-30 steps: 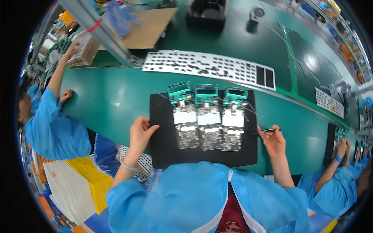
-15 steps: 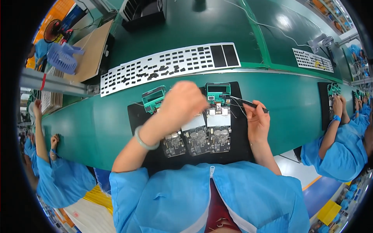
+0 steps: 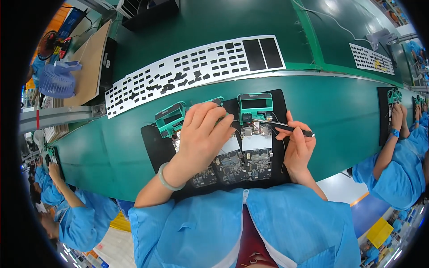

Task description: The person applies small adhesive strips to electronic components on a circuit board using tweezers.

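My left hand (image 3: 203,138) is curled over the middle green plastic housing (image 3: 216,101), its fingers bent around the near side; what the fingertips pinch is mostly hidden. Between the fingers of my right hand (image 3: 298,147) are slim black tweezers (image 3: 286,127), pointing left. Their thin tip reaches the near edge of the right-hand green housing (image 3: 254,102), where thin wires run. Another green housing (image 3: 170,117) stands tilted at the left. Below the housings lie circuit boards (image 3: 258,166) with pale rectangular parts, on a black mat (image 3: 152,138). My left forearm covers part of the left board.
A white sheet (image 3: 196,67) with rows of black pads lies beyond the mat. A metal rail (image 3: 62,117), a cardboard panel (image 3: 89,67) and a purple fan (image 3: 58,80) are at the left. Co-workers in blue (image 3: 384,156) sit on both sides.
My left hand has come down and left from above the boards onto the middle housing. The tweezers' tip has shifted to the right housing's near edge. The view has shifted slightly.
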A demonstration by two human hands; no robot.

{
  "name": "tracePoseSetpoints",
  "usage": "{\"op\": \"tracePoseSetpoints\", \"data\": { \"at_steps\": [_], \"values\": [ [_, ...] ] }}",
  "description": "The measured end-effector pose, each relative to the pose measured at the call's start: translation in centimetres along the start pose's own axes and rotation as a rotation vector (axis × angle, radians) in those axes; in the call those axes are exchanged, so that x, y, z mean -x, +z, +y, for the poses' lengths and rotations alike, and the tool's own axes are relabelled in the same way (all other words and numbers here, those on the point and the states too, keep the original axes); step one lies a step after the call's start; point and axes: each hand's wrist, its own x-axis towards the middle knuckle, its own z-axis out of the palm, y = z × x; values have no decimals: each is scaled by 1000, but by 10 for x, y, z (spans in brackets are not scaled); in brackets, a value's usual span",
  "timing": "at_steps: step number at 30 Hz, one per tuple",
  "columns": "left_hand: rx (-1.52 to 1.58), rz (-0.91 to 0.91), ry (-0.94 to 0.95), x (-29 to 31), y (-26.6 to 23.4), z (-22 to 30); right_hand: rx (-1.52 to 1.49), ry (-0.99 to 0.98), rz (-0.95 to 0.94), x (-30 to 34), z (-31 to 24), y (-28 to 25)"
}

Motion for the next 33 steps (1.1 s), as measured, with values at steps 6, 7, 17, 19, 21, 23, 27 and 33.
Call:
{"op": "tracePoseSetpoints", "data": {
  "at_steps": [6,7,17,19,21,23,27,33],
  "values": [
    [-23,23,-21,4,1,-1,37,-11,14,1,1,1],
    [-22,23,-21,4,1,0,41,-10,17,1,1,1],
    [-103,5,30,3,2,10,63,6,45,2,0,2],
    [-257,-36,65,1,10,16,95,-2,45,2,-1,3],
    [-398,-90,130,1,21,21,127,-10,41,0,-4,5],
    [-514,-179,186,0,19,25,92,42,25,-5,-12,5],
    [-5,-323,120,-29,4,-1,234,-125,59,-40,-40,-17],
    [128,-281,133,-75,25,-94,387,-213,-179,-119,-40,28]
  ]
}}
